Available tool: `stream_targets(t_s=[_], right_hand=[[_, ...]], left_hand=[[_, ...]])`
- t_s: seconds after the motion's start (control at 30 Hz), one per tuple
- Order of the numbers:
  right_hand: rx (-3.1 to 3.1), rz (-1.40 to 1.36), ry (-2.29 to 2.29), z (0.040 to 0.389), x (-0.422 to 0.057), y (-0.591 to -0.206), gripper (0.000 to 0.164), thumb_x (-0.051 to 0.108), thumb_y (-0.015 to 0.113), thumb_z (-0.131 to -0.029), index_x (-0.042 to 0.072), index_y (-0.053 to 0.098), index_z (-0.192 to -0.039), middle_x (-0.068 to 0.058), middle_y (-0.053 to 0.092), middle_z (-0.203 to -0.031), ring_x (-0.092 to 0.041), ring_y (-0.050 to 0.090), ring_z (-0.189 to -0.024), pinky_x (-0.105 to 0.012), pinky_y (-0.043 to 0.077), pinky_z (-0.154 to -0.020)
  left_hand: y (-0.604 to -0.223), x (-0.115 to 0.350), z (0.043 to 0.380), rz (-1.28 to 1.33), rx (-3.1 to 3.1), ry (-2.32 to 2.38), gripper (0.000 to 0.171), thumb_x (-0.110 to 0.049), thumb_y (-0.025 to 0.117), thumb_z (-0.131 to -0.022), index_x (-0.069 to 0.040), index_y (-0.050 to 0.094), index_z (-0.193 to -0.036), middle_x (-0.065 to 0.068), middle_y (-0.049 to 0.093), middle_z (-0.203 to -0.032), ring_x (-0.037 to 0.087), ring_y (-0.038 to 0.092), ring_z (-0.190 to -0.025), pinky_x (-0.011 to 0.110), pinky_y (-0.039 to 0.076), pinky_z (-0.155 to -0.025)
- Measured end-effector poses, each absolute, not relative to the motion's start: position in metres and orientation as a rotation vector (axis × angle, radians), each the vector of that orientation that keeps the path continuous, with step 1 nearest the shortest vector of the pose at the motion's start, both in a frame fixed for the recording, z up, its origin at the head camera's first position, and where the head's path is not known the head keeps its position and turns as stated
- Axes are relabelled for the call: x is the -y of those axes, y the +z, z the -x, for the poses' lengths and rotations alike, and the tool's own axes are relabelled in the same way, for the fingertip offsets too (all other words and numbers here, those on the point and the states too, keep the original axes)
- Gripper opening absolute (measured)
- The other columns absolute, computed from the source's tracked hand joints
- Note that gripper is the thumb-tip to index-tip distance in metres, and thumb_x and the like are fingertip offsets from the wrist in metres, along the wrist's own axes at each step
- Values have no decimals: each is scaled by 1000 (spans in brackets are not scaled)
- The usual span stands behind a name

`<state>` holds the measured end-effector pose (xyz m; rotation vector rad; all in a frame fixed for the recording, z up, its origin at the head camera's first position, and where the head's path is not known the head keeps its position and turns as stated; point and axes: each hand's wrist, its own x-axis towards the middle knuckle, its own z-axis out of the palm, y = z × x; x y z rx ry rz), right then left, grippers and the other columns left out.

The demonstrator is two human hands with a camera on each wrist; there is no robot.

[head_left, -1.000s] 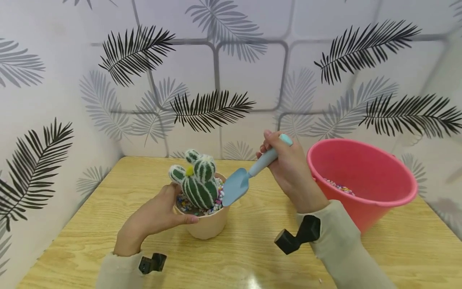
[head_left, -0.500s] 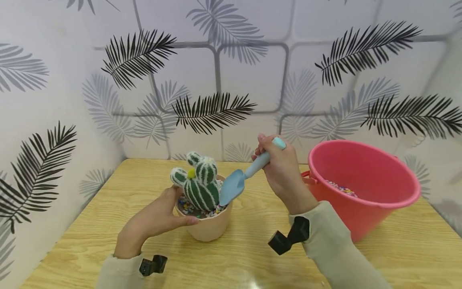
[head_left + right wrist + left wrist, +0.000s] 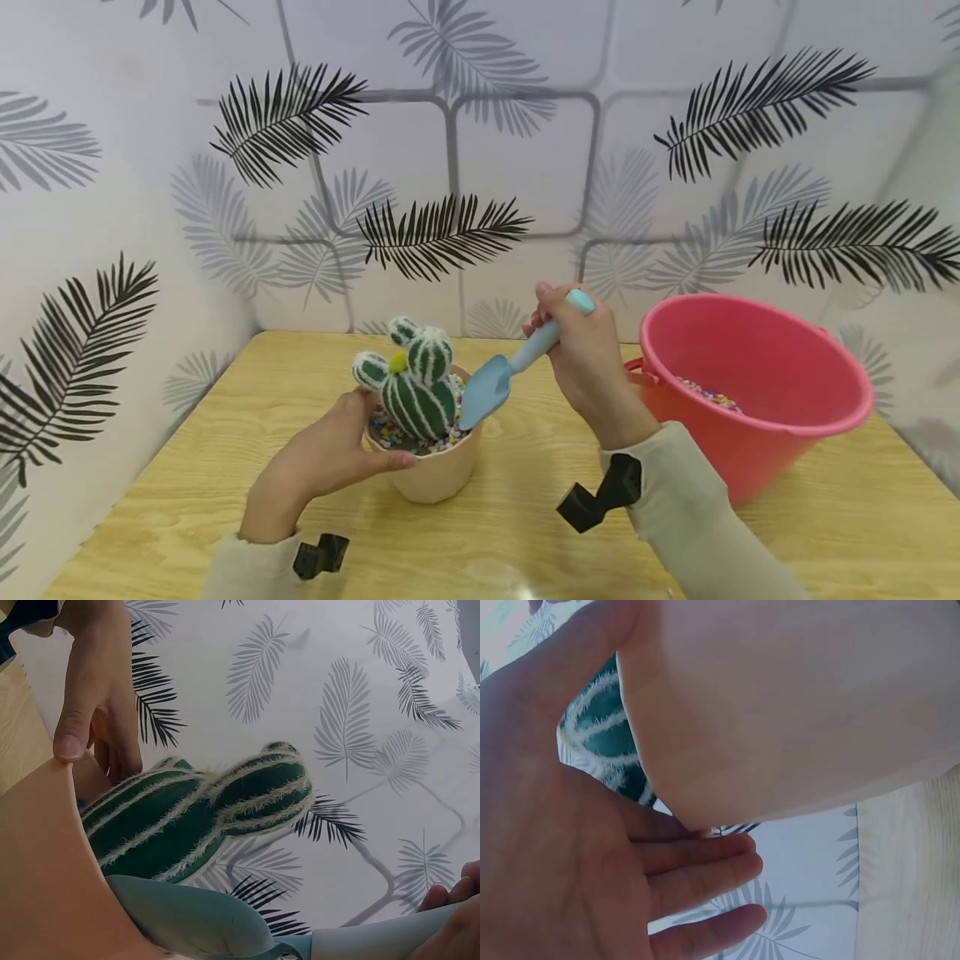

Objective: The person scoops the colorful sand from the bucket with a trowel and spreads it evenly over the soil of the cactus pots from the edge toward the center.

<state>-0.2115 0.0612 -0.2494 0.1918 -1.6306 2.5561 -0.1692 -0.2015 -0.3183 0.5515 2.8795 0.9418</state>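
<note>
A green knitted cactus (image 3: 417, 403) with white stripes and a yellow bloom stands in a beige flowerpot (image 3: 435, 477) among coloured pebbles (image 3: 390, 433). My left hand (image 3: 322, 450) holds the pot by its rim, thumb at the near side and fingers beyond; the left wrist view shows its fingers (image 3: 705, 870) reaching past the pot's edge. In my right hand (image 3: 592, 358) is the grey-blue handle of a small trowel (image 3: 487, 390). Its blade tilts down, with the tip at the pot's right rim, beside the cactus. The right wrist view shows the blade (image 3: 191, 915) against the rim.
A pink bucket (image 3: 757, 425) with coloured pebbles (image 3: 708, 394) inside stands to the right, close to my right forearm. Behind the wooden table (image 3: 450, 558) rises a leaf-patterned wall (image 3: 525, 275).
The trowel and right hand have shifted slightly left. The blade dipped closer to the cactus, then drew back a little toward the rim. The left hand keeps its hold on the pot.
</note>
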Motion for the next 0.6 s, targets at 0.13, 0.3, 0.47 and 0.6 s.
stream_targets(t_s=[0.13, 0.3, 0.47, 0.6], right_hand=[[1599, -190, 2564, 213, -62, -253, 29, 10, 54, -97, 12, 48, -69, 1, 47, -66, -15, 48, -69, -26, 48, -73], [1600, -225, 2554, 215, -62, -250, 28, 9, 53, -97, 12, 48, -69, 1, 48, -66, -15, 47, -69, -26, 48, -72], [1604, -226, 2546, 214, -63, -248, 28, 10, 54, -97, 12, 48, -69, 2, 47, -67, -14, 47, -70, -26, 48, -74], [1595, -211, 2555, 214, -63, -250, 28, 10, 54, -97, 11, 48, -70, 1, 47, -67, -15, 48, -69, -27, 48, -74]], left_hand=[[-320, 198, 167, -494, -2930, 898, 82, -51, 74, -77, 2, 42, -132, 21, 47, -125, 34, 51, -117, 50, 47, -92], [-323, 203, 171, -594, -2892, 1018, 80, -48, 74, -79, 1, 41, -133, 21, 47, -127, 35, 48, -122, 51, 44, -98], [-329, 216, 177, -596, -2779, 1130, 81, -42, 74, -81, 0, 33, -136, 22, 41, -136, 41, 37, -133, 57, 36, -103], [-332, 220, 178, -584, -2762, 1108, 82, -42, 72, -83, 0, 31, -139, 24, 39, -139, 44, 34, -134, 60, 35, -103]])
